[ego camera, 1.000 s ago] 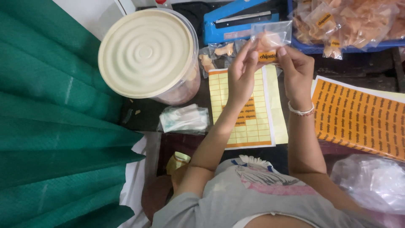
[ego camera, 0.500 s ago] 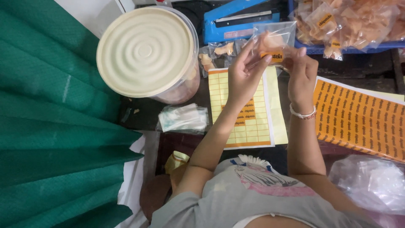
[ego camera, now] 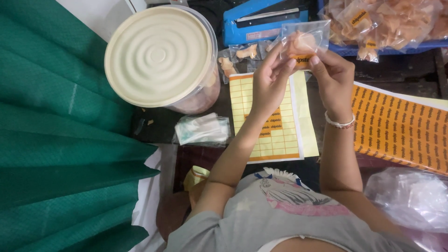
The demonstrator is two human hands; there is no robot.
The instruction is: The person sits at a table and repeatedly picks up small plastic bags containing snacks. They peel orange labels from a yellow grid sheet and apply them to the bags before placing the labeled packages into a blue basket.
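Both hands pinch a small clear packet, pressing an orange sticker onto it above the sticker sheets.

A green cloth [ego camera: 60, 140] fills the left edge; beside it a big lidded tub [ego camera: 161, 56] stands at the surface's far left. A full orange sticker sheet [ego camera: 401, 126] lies at the right edge, a part-used one [ego camera: 270, 126] under the wrists, probably kept close for peeling. The blue heat sealer [ego camera: 261, 21] and tray of filled bags [ego camera: 387, 23] are cut off at the far edge. Left hand [ego camera: 268, 79] and right hand [ego camera: 333, 77] have fingers closed on the packet [ego camera: 303, 39], raised, likely for aim. Its contents are hard to make out.
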